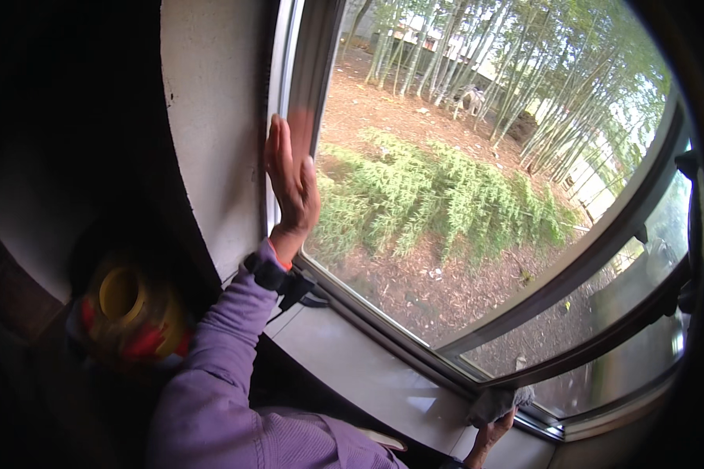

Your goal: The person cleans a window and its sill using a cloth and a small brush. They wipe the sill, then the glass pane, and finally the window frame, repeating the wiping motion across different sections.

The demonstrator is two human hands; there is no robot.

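Note:
My left hand (pixel 291 176) is raised flat against the left side of the window frame (pixel 308 88), fingers pointing up and holding nothing. A dark strap with a black device circles that wrist over a purple sleeve. At the lower right, my right hand (pixel 493 434) grips a grey cloth (pixel 496 405) at the bottom track of the sliding window, by the frame's lower corner. The window's glass pane (pixel 446 246) lies between the two hands, with bamboo and bare ground visible beyond it.
A tiled windowsill (pixel 358 357) runs below the frame. The pale wall (pixel 217 117) borders it on the left. In the dark lower left stands a blurred yellow container (pixel 173 322) with red things at it. Further window frame bars (pixel 598 346) curve along the right.

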